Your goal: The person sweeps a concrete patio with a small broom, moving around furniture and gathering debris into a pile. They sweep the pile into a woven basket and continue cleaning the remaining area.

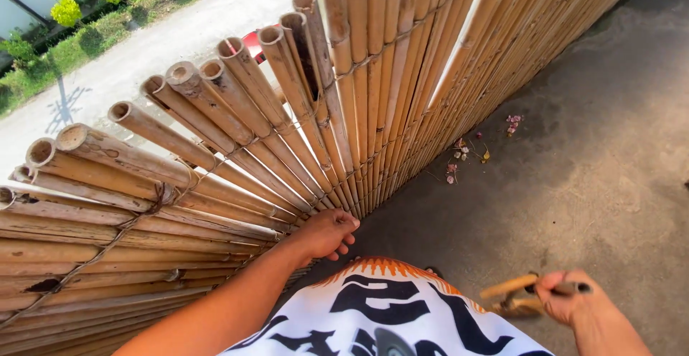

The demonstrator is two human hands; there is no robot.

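**Hand on bamboo fence, tool in the other**

Left hand at centre frame, fingers curled, pressed on the bamboo fence filling the left and top. Right hand at lower right, closed around a blurred wooden-handled tool. Fallen petals lie on the concrete floor by the fence base. Black, white and orange shirt at bottom centre.

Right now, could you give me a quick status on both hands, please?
Left hand on bamboo fence. Right hand grips wooden-handled tool. Nothing between them.
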